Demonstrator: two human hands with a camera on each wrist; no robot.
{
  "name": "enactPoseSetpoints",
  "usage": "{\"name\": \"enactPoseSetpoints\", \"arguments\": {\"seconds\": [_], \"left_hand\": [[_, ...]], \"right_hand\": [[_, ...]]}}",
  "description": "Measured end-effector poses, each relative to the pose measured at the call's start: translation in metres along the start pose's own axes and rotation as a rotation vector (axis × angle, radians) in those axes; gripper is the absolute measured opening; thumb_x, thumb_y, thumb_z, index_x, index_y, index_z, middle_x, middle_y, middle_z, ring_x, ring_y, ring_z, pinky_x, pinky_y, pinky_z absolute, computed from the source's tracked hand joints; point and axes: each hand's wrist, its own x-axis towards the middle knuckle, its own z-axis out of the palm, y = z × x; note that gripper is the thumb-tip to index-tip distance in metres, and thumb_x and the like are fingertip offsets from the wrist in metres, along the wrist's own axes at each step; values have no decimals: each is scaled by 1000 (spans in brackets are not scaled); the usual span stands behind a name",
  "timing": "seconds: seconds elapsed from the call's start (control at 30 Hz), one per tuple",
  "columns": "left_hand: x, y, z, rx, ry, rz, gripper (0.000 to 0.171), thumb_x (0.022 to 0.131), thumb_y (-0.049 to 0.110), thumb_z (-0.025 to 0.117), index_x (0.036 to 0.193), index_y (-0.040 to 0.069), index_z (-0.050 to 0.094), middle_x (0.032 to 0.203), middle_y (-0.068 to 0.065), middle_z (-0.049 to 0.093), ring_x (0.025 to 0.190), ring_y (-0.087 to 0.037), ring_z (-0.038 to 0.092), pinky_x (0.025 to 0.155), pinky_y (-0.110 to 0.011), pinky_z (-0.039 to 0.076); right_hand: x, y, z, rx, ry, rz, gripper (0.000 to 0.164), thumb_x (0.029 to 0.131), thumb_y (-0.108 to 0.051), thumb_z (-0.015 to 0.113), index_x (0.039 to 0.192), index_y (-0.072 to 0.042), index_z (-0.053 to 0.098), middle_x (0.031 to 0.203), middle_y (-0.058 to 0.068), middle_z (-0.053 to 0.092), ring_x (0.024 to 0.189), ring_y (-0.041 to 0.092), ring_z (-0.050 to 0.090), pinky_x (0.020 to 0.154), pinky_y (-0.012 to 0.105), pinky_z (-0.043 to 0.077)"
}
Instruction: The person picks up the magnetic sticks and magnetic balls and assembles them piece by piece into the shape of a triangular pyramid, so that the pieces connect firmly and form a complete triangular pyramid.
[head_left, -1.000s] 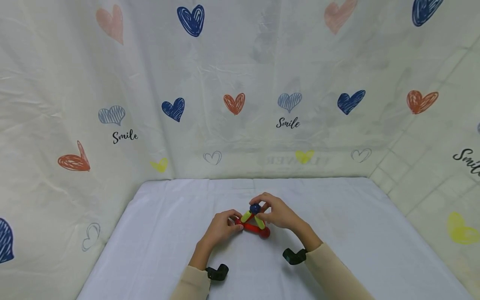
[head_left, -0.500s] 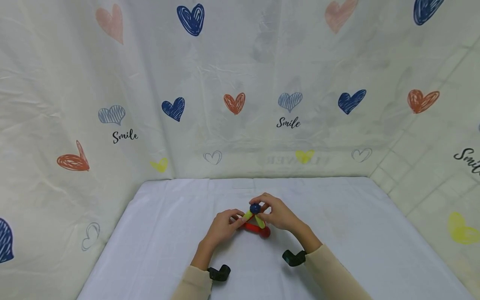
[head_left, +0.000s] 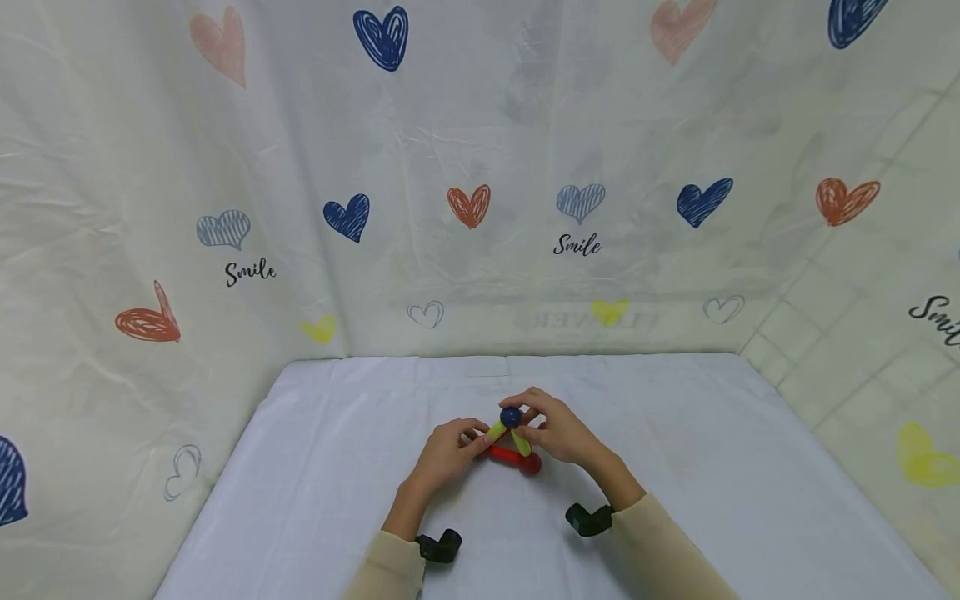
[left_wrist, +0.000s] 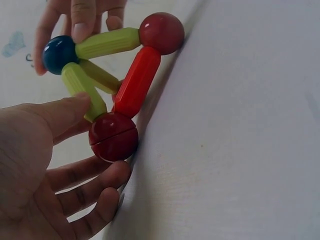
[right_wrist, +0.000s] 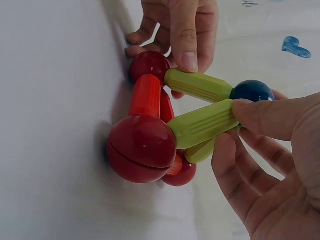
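Note:
A small pyramid of ball-and-stick building pieces stands on the white cloth. Its base has red sticks (left_wrist: 137, 82) joined by red balls (right_wrist: 142, 148). Yellow-green sticks (right_wrist: 204, 123) slope up from these to a dark blue ball (head_left: 511, 417) at the top. My left hand (head_left: 442, 452) pinches the lower part of one yellow-green stick (left_wrist: 82, 90), just above a red ball (left_wrist: 114, 136); its other fingers spread beside that ball. At the apex, my right hand (head_left: 558, 429) grips around the blue ball, thumb on the adjoining stick end. In the head view, my left hand covers the left corner.
White cloth (head_left: 315, 500) covers the table. Behind it and at both sides hang pale curtains (head_left: 480, 275) printed with hearts and "Smile". A dark wrist camera (head_left: 439, 547) sits on the left wrist, another dark camera (head_left: 589, 519) on the right.
My left thumb and fingers have shifted slightly right and up, from the left red ball to the yellow-green stick. My right hand stays at the blue ball; the pyramid has hardly moved.

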Motion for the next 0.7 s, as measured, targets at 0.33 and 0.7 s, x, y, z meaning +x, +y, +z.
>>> {"name": "enactPoseSetpoints", "arguments": {"seconds": [0.33,0.7], "left_hand": [[0,-1,-2,3,-30,-5,22,98,35,69,117,24,72,106,-1,73,86,-13,63,77,-33,54],[-2,-2,-4,-22,-60,-43,28,93,32,76,119,22,71,102,3,70,84,-14,60,75,-29,52]], "right_hand": [[-8,7,2,2,22,17,55,92,1,72,141,-21,59,124,8,60,103,25,67,75,26,56],[-25,20,4,-20,31,265,52,90,-16,78,138,-16,58,124,13,63,99,20,64,78,32,56]]}}
